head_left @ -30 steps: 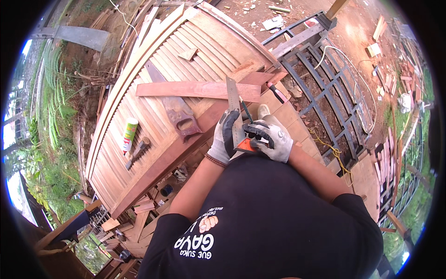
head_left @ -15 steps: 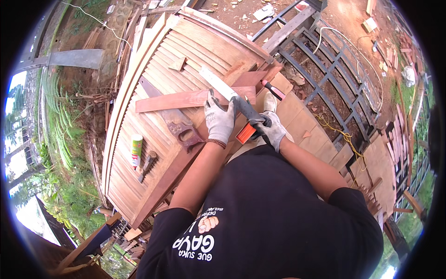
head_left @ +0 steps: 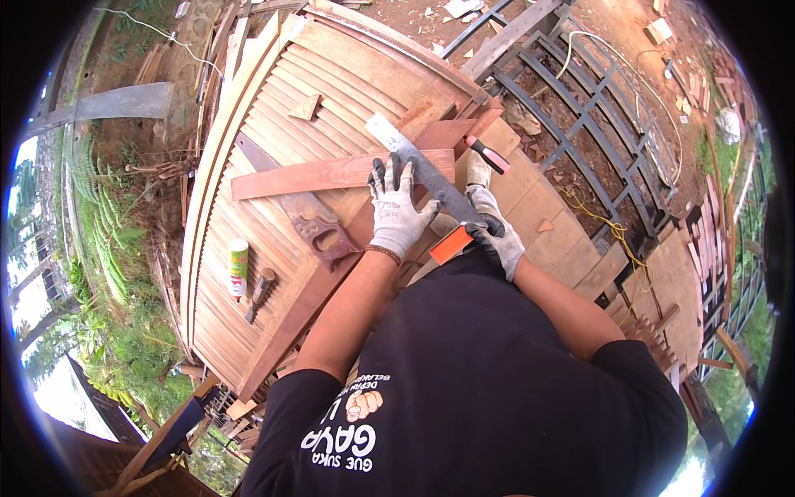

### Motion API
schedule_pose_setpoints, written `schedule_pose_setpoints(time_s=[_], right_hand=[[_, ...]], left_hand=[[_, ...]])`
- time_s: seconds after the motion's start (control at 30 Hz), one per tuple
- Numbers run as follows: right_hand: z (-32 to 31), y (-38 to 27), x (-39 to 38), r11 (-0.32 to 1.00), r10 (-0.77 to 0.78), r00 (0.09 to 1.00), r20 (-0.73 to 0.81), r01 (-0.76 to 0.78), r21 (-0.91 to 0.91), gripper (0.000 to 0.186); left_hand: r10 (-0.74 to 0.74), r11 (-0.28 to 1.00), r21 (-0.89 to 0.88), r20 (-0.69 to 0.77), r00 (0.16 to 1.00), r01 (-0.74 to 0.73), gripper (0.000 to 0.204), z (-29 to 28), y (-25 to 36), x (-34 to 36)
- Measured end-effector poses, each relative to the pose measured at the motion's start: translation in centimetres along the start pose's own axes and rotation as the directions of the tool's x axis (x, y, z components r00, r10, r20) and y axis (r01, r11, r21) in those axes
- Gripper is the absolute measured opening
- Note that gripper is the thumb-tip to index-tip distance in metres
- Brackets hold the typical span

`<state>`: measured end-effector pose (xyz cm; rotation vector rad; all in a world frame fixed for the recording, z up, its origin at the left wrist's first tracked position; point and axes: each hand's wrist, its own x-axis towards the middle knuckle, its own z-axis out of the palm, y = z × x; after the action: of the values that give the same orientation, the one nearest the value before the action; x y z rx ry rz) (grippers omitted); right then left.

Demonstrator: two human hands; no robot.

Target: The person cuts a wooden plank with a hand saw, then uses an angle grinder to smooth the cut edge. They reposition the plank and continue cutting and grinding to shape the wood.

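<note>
the right hand (head_left: 502, 240) is grasping a metal square (head_left: 435, 176) near its orange handle (head_left: 451, 245), slanting over the right end of a plank (head_left: 306, 176). the left hand (head_left: 397, 214) is spreading unclenched over that plank, and i'm seeing a saw (head_left: 317, 222) lying partly beneath.

Bright, diffuse daylight falls over the surface (head_left: 277, 257) with only soft shadows, whitening the far tip of the square (head_left: 435, 180), while the black shirt (head_left: 513, 373) sinks into deep tone with few visible folds. Glare burns out patches at the left rim, beyond the plants (head_left: 124, 240), and at the lower right. The middle is fairly crisp, but fisheye distortion bows the metal grid (head_left: 591, 106), and detail softens toward a blue-fringed, black circular border.
</note>
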<state>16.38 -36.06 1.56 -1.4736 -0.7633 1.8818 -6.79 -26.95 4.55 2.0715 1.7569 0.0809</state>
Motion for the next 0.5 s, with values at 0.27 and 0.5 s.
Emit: schedule_pose_setpoints(time_s=[0.27,0.5], right_hand=[[0.2,-1.0,1.4,0.992,0.076,0.997,0.015,-0.077,0.096,0.024],[1.2,0.0,3.8,0.98,0.016,0.999,0.038,-0.023,0.198,0.025]], left_hand=[[-0.019,0.999,-0.027,-0.035,0.999,0.018,0.1,0.3,0.3,0.2],[-0.029,0.999,0.023,-0.003,1.0,0.029,0.102,-0.3,1.0,0.5]])
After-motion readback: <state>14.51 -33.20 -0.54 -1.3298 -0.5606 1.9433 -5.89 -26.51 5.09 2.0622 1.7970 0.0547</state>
